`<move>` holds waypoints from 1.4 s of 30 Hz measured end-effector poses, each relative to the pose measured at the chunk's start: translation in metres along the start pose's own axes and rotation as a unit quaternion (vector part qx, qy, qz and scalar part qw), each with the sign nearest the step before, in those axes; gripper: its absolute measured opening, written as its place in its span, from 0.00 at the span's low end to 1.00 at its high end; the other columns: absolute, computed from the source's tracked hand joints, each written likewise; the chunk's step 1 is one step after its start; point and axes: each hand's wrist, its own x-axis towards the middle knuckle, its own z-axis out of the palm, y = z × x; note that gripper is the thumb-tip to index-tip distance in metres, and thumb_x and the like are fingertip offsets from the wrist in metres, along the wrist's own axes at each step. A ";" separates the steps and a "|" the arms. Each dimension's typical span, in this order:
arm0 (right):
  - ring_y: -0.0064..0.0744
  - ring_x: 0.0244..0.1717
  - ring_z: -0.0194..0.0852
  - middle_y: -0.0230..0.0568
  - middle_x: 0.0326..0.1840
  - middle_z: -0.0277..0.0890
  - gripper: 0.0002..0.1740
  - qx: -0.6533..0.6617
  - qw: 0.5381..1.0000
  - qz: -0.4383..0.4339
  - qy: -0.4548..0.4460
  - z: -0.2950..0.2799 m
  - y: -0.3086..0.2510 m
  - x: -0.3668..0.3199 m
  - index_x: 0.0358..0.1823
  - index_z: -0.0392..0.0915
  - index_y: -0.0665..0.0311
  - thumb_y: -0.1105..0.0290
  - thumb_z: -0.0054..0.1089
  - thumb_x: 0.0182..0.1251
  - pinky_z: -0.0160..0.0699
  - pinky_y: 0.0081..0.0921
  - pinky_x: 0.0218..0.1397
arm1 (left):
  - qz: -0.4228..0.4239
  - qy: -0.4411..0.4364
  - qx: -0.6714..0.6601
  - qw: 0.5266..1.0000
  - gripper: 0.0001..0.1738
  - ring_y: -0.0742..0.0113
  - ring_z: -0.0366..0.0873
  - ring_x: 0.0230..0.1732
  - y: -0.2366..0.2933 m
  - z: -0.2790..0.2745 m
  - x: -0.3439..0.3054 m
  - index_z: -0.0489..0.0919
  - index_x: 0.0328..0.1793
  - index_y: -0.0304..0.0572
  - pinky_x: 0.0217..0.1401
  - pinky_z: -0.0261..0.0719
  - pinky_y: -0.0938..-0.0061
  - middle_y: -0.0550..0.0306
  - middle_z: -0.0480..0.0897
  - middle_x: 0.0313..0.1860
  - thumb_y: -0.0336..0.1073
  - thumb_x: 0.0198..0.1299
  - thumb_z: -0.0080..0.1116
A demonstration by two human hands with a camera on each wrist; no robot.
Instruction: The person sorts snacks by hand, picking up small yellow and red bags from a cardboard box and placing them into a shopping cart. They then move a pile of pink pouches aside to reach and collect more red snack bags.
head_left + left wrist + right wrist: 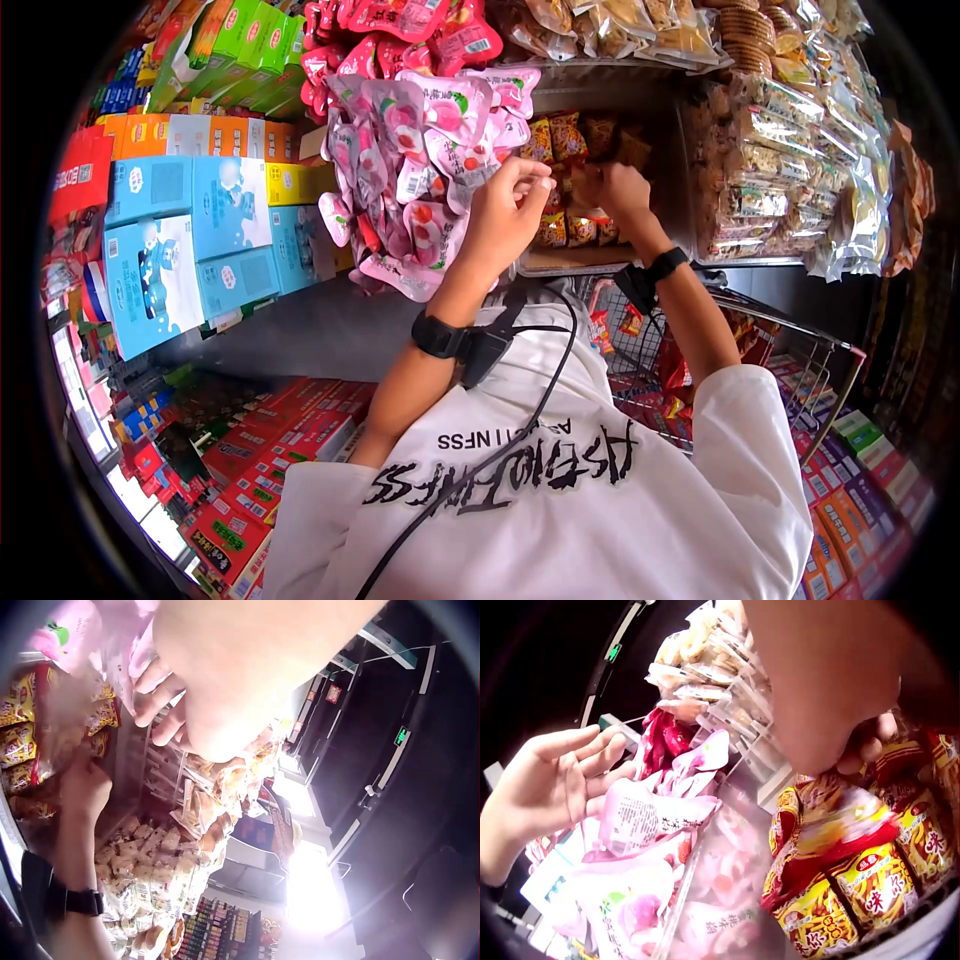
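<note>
My right hand (622, 195) reaches into a bin (590, 262) of small red-and-yellow snack packets (570, 140). In the right wrist view its curled fingers (866, 750) grip a snack packet (840, 829), blurred, above others lying in rows. In the left wrist view the right hand (86, 787) is seen from the side over the same bin. My left hand (505, 210) hovers at the bin's left edge, beside a heap of pink candy bags (445, 130). From the right wrist view, the left hand (555, 780) has loosely bent fingers and holds nothing.
Right of the bin are clear-wrapped pastries (770, 160); red bags (470, 40) lie behind the pink ones. Blue cartons (230, 205) stand at the left. A wire shopping cart (800, 340) with snack bags inside stands below the bin, near my right arm. A cable (540, 400) crosses my shirt.
</note>
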 end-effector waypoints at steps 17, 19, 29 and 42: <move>0.53 0.52 0.81 0.62 0.45 0.81 0.38 0.179 0.968 0.056 -0.164 0.026 0.010 0.011 0.45 0.82 0.72 0.40 0.64 0.51 0.77 0.39 0.52 | 0.041 0.017 0.070 0.997 0.09 0.65 0.83 0.48 0.011 0.012 -0.027 0.77 0.47 0.32 0.56 0.76 0.71 0.51 0.84 0.43 0.31 0.66 0.55; 0.52 0.49 0.82 0.60 0.41 0.81 0.33 0.255 0.965 0.019 -0.062 0.034 0.012 0.001 0.47 0.79 0.70 0.47 0.68 0.51 0.77 0.39 0.50 | 0.038 0.011 0.071 0.997 0.09 0.65 0.83 0.48 0.011 0.012 -0.029 0.77 0.47 0.32 0.56 0.76 0.71 0.51 0.84 0.43 0.31 0.66 0.55; 0.55 0.44 0.80 0.52 0.42 0.79 0.29 0.092 0.995 -0.024 0.006 0.029 0.007 -0.002 0.50 0.73 0.65 0.54 0.71 0.52 0.80 0.43 0.45 | 0.040 0.012 0.113 0.993 0.10 0.67 0.82 0.47 0.010 0.020 -0.024 0.78 0.47 0.32 0.55 0.77 0.73 0.52 0.84 0.42 0.32 0.66 0.57; 0.37 0.43 0.82 0.48 0.42 0.80 0.29 0.469 0.876 0.078 0.086 0.034 0.066 0.060 0.61 0.67 0.66 0.63 0.61 0.59 0.80 0.37 0.43 | 0.052 0.010 0.106 0.993 0.08 0.66 0.83 0.46 0.015 0.021 -0.021 0.78 0.47 0.33 0.53 0.77 0.72 0.52 0.84 0.41 0.31 0.65 0.56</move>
